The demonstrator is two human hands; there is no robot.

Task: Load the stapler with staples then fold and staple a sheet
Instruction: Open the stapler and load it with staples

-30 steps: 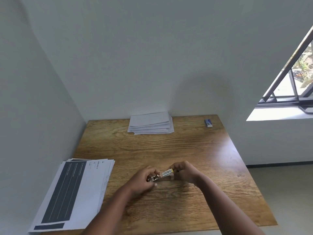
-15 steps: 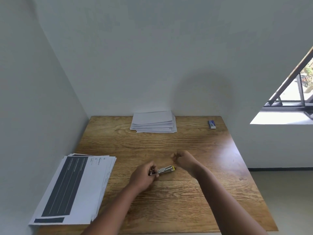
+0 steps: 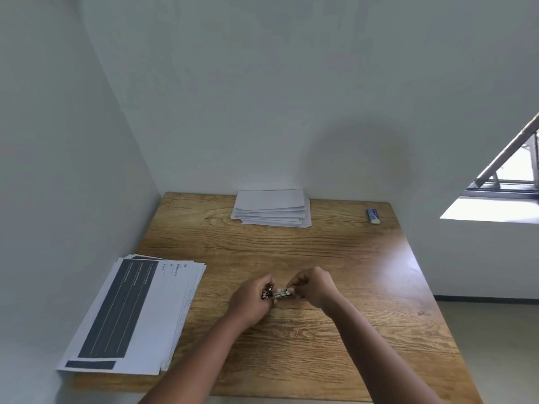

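Silvery metal is about all you can make out of the stapler (image 3: 280, 293), it's tiny, lying roughly level between both hands, with darker bits at its left end. Left hand (image 3: 253, 298) has its fingers curled round that left end, so that grip is closed on the stapler. Right hand (image 3: 312, 285) pinches the right end with fingertips bunched together, also gripping it. Can't tell if there are staples in it or whether the right fingers hold a strip too, way too small to see. The stapler sits just above the counter (image 3: 335, 258), a bit toward the near side of the middle.

Taking the stapler as the reference: off to its left, well apart, a fanned stack of printed sheets (image 3: 137, 316) with a broad dark band lies at the counter's left edge, near corner looks like it hangs a touch over the front. Far behind the stapler, against the back wall, a stack of plain white folded papers (image 3: 272, 208). Behind and to the right, near the far right corner, a small blue and white box (image 3: 373, 216). Bare wood shows to the right of the stapler and between it and the white stack.

Counter is wood with strong grain, shiny on the right side. It's pushed into a corner of pale walls, with a window (image 3: 510, 176) on the right and a light floor below that
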